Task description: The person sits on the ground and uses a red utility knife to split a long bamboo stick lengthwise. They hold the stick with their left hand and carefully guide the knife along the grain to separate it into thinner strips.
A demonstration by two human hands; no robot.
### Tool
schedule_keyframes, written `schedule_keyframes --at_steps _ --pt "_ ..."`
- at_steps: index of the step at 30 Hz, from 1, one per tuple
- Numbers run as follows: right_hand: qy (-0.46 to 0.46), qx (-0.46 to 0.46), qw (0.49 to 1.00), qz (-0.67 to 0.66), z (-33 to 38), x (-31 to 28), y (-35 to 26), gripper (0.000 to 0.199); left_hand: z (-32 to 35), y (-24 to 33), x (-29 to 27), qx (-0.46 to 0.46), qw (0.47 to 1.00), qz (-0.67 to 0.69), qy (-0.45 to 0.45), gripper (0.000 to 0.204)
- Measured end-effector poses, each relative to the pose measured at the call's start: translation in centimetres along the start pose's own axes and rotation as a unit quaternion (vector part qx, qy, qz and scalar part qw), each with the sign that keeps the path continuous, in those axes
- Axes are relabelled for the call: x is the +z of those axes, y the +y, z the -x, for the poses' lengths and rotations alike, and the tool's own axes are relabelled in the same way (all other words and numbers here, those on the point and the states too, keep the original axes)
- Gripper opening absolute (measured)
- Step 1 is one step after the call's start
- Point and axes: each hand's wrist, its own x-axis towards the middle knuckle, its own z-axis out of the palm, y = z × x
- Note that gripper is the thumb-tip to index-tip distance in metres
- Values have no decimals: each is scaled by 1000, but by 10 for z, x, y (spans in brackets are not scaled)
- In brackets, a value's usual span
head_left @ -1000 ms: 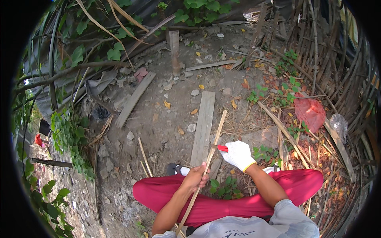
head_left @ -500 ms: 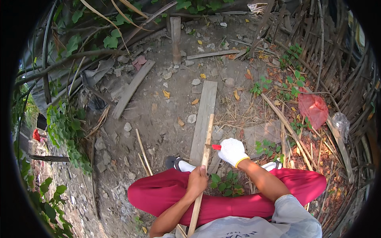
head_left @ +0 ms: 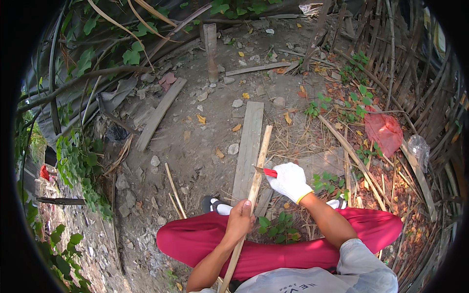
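Observation:
A long, pale wooden strip [head_left: 257,181] slants up and away from me between my knees. Bare and wrapped round its middle, my left hand [head_left: 240,220] has the thumb lying along the wood. My right hand [head_left: 289,180], in a white knitted glove with a yellow cuff, is closed on a red-handled knife [head_left: 268,172]. The knife's short blade points left and lies at the strip, above my left hand. Whether its edge bites into the wood is too small to tell. Beneath the strip's far part, a grey plank [head_left: 248,141] lies on the ground.
Another weathered board [head_left: 161,114] lies to the left, with a short wooden post [head_left: 210,52] standing beyond it. A red plastic bag [head_left: 383,130] and a clear one [head_left: 419,150] lie by the stick fence [head_left: 415,63] at right. Thin sticks [head_left: 175,190] lie by my left knee.
The strip's far end has shifted up and slightly right. My right hand and the knife have moved a little toward the far side, and more of the blade shows.

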Motion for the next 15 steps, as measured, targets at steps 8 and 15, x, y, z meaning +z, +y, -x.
schedule_keyframes --at_steps 8,15 --pt "-129 19 991 24 -8 4 5 30 -9 -33 6 110 976 -180 54 35" --pt "-95 99 990 37 -53 61 24 27 1 -29 4 -30 997 -69 20 31"
